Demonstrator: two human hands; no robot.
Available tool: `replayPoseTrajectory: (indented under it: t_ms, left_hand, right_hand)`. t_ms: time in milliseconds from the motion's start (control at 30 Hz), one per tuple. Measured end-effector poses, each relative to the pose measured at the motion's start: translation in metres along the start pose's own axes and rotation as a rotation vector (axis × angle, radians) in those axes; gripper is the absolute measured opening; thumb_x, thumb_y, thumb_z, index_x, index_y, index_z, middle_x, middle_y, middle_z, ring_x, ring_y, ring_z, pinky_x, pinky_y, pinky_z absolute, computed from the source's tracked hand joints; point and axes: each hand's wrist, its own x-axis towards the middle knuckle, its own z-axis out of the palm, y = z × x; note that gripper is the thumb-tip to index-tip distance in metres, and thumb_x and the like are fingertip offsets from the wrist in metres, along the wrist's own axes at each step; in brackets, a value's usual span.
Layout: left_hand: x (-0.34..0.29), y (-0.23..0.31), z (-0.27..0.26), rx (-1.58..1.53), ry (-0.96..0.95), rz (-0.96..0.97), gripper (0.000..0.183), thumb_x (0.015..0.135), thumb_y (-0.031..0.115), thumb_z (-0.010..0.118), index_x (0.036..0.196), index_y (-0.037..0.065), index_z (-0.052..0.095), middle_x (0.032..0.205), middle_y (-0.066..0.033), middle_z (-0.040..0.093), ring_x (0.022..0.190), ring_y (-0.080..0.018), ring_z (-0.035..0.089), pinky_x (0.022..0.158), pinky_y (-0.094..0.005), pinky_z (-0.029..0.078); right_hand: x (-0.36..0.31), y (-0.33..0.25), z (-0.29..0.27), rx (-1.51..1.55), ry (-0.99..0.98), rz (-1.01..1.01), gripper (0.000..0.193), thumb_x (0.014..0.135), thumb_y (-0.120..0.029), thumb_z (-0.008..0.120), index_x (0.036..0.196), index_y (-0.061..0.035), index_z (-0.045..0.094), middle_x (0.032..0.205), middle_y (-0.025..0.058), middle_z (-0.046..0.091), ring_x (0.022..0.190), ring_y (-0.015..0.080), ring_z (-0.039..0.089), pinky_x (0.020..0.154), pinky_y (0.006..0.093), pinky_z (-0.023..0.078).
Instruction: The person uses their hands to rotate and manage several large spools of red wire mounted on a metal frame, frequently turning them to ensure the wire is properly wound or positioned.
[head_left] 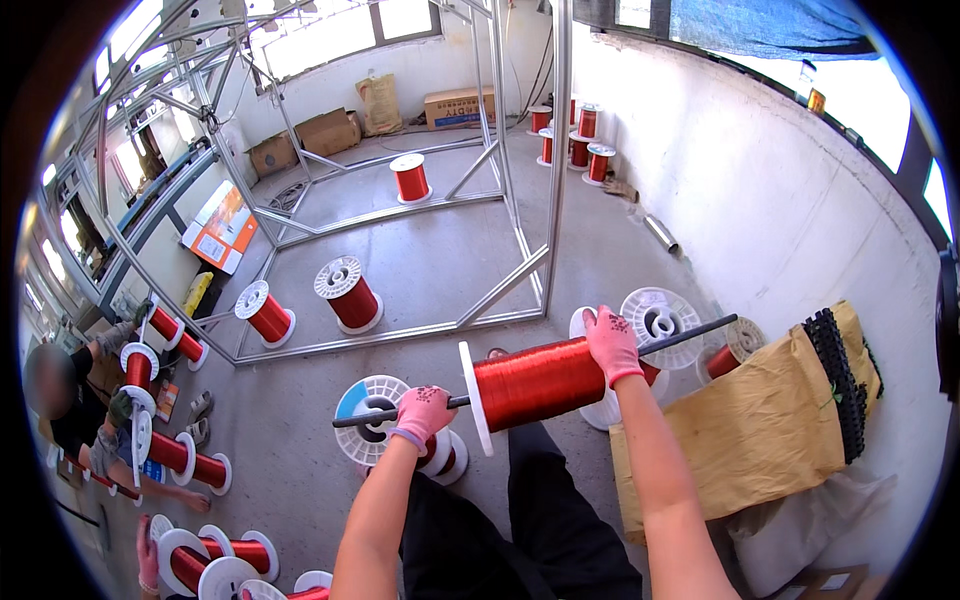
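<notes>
I hold a dark rod [690,334] that runs through a large spool of red wire [535,382] with white end flanges. Both hands wear pink gloves. My left hand [425,412] is closed around the rod, left of the spool. At the spool's right end my right hand [612,345] is closed where the rod comes out; it covers most of that flange. Below the left hand stands a white-flanged spool [372,400] with a blue patch. Another white-flanged spool [660,315] is beyond the right hand, partly behind the rod.
A metal frame [400,338] stands ahead, with red spools [350,296] inside. Yellow-brown sacking [730,430] lies at right by the wall. More spools [598,163] stand at the far wall. At left, a person [62,385] sits among several spools [168,450]; another gloved hand [147,555] shows below.
</notes>
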Motion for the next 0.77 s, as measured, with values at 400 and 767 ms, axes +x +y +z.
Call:
replayPoseTrajectory:
  t_ms: [400,767]
  left_hand:
    - [-0.001,0.012,-0.020,0.041,0.006,0.020,0.030,0.078,0.037,0.056,0.091,0.014,0.070,0.092,-0.0109,0.067,0.084,-0.0288,0.066,0.075,-0.0412,0.052]
    - [-0.004,0.002,-0.004,-0.016,-0.030,-0.041,0.030,0.077,0.039,0.058,0.092,0.015,0.070,0.094,-0.0105,0.068,0.087,-0.0275,0.065,0.075,-0.0399,0.052]
  right_hand:
    - [-0.306,0.282,0.194,-0.209,-0.428,0.292,0.038,0.093,-0.022,0.038,0.120,0.0014,0.050,0.126,0.0216,0.051,0.110,0.0355,0.053,0.091,0.0434,0.042]
    - [-0.124,0.188,0.055,0.894,0.124,0.378,0.050,0.093,-0.042,0.047,0.133,-0.0133,0.040,0.133,0.0140,0.045,0.107,0.0266,0.054,0.093,0.0384,0.042]
